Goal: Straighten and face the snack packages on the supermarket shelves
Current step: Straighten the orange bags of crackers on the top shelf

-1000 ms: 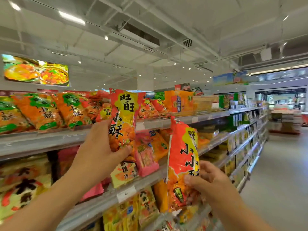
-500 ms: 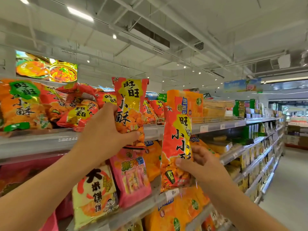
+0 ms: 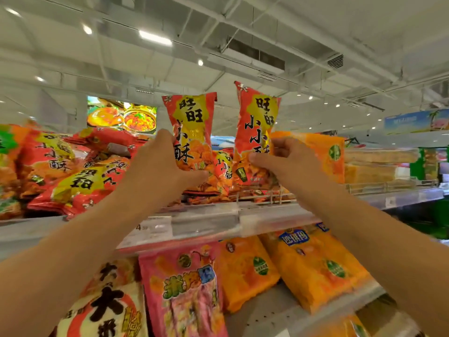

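My left hand [image 3: 158, 164] has its grip curled round one upright red-and-yellow foil snack bag [image 3: 192, 132]. My right hand [image 3: 284, 161] pinches a second matching snack bag [image 3: 257, 125], both above the top grey metal shelf [image 3: 218, 217].

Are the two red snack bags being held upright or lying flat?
Upright: the left bag and right bag stand tall, printed fronts facing out.

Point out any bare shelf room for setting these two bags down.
Little on the top shelf: both hands' red bags sit above stacked red bags, toppled red bags crowd left, orange packs right. Bare patch: lower shelf front, between the two orange packs.
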Available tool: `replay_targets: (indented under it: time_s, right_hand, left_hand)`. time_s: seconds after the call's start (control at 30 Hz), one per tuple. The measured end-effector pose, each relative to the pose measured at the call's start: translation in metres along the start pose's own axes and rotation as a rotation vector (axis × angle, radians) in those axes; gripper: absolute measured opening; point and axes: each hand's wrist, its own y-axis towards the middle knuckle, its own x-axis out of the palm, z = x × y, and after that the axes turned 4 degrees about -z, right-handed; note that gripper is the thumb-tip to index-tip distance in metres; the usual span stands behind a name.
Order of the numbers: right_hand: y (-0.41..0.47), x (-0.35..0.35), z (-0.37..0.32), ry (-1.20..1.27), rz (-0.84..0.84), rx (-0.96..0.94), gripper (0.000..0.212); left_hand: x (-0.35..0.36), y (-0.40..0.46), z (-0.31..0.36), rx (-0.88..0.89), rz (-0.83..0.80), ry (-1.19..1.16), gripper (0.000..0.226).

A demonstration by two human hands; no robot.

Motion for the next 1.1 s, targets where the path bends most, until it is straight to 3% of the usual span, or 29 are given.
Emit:
replay_targets:
  time_s: [0.3,0.43,0.53,0.6,0.8,1.0,1.1]
  right_hand:
    - [0.060,0.016,0.063,-0.122,-0.211,-0.089,0.033]
    - [0.067,0.025,0.072,-0.487,-0.352,-0.133,0.052]
    - [0.069,0.023,0.071,-0.601,-0.400,-0.158,0.057]
    - [0.066,0.021,0.070,-0.633,-0.394,-0.186,0.057]
    - [0.044,0.027,0.081,-0.687,-0.187,-0.425,0.044]
    - [0.034,0.034,0.085,-0.818,-0.134,-0.423,0.055]
    - [0.029,0.038,0.086,-0.833,-0.145,-0.408,0.060]
  left_hand:
    - [0.053,0.013,0.021,-0.198,-0.012,0.229,0.070]
    - [0.059,0.009,0.017,-0.252,-0.064,0.299,0.079]
    - [0.054,0.006,0.016,-0.270,-0.112,0.316,0.102]
    - [0.052,0.001,0.017,-0.244,-0.107,0.274,0.107]
    - [0.058,-0.007,0.013,-0.127,-0.108,0.316,0.077]
    - [0.061,-0.005,0.013,-0.099,-0.103,0.391,0.081]
    - [0.058,-0.014,0.015,-0.064,-0.034,0.440,0.094]
